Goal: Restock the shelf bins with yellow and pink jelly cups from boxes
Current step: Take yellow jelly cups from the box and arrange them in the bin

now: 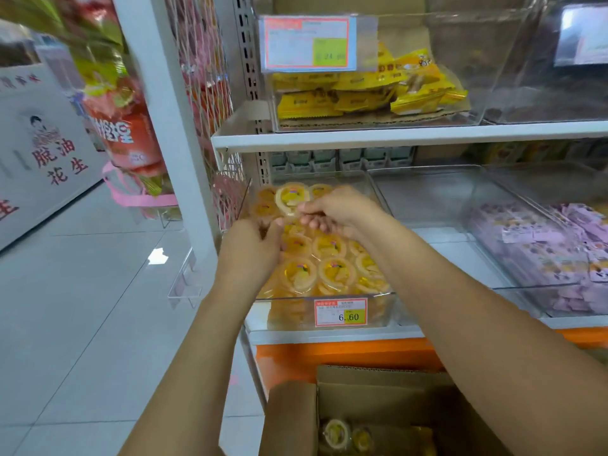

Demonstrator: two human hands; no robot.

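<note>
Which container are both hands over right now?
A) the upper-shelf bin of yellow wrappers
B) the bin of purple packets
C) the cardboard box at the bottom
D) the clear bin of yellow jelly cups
D: the left hand and right hand are both over the clear bin with the 6.60 price tag, the right hand pinching a yellow jelly cup.

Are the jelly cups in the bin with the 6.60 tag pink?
No, the jelly cups filling that clear bin are yellow.
</note>
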